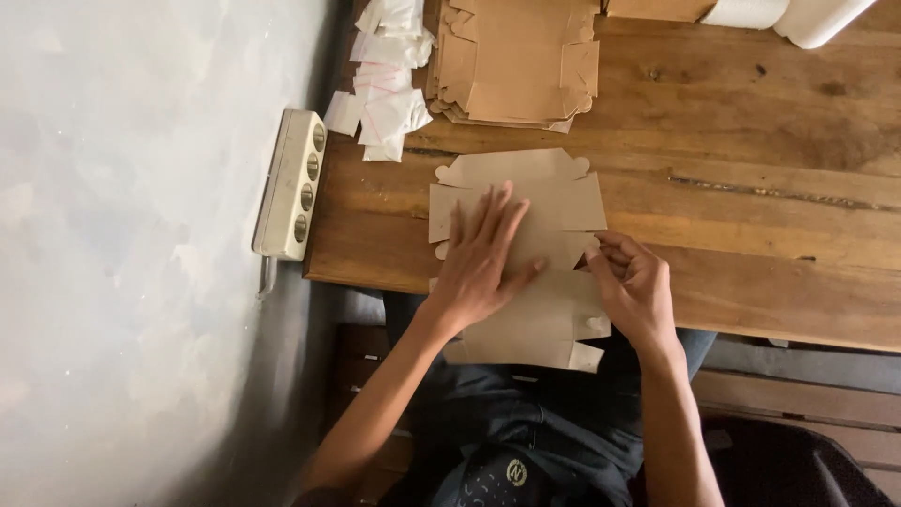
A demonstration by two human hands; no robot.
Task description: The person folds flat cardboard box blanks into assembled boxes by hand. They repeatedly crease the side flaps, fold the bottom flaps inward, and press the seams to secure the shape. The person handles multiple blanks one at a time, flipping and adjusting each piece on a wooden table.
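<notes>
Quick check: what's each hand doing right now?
Left hand: open, pressed flat on the flat brown cardboard box blank.
Right hand: fingers curled, pinching the blank's right-side flap.

The flat box point(526, 244) is light brown. The table point(751, 188) is brown wood with dark streaks. The power strip point(291, 183) is white.

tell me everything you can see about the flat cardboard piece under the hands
The brown cardboard box blank is die-cut, with rounded tabs and side flaps, and looks like thin kraft board. It lies unfolded on the wooden table, its near end overhanging the edge above the lap. The left hand presses flat on its middle; the right hand pinches its right-side flap.
</notes>
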